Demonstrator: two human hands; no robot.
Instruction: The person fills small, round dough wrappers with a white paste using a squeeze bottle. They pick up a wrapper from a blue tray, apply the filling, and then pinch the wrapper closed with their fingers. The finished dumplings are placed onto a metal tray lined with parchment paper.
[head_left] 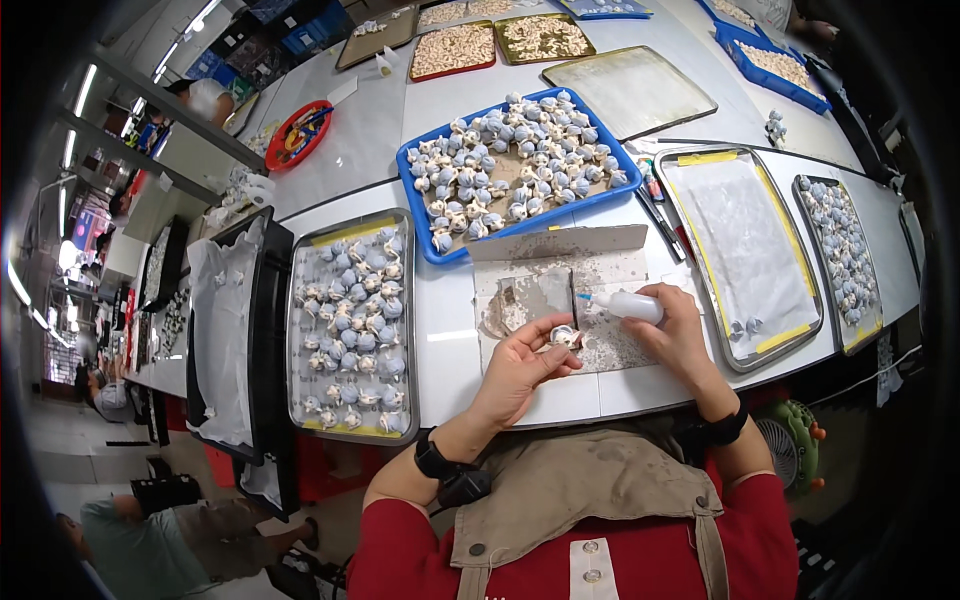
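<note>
Between the fingertips of my left hand (pixel 512 374) is a small rounded white and grey-blue figurine (pixel 566 337) with a dark patch at its side. My right hand (pixel 672 330) is wrapped round a white squeeze bottle (pixel 634 306), tilted so its thin blue-tipped nozzle points left. The nozzle is above the figurine and apart from it. Below both hands lies a stained, folded piece of cardboard (pixel 612 350) with its far flap standing up. Just beyond it, a blue plastic tray (pixel 600 204) holds many similar blue and white figurines.
A clear-lined tray (pixel 297 340) of figurines stands left, beside a black paper-lined crate (pixel 270 290). Right are a paper-lined tray (pixel 738 245) and a narrower full tray (pixel 840 255). Farther off are a red basket (pixel 275 150) and trays of pale pieces (pixel 452 50).
</note>
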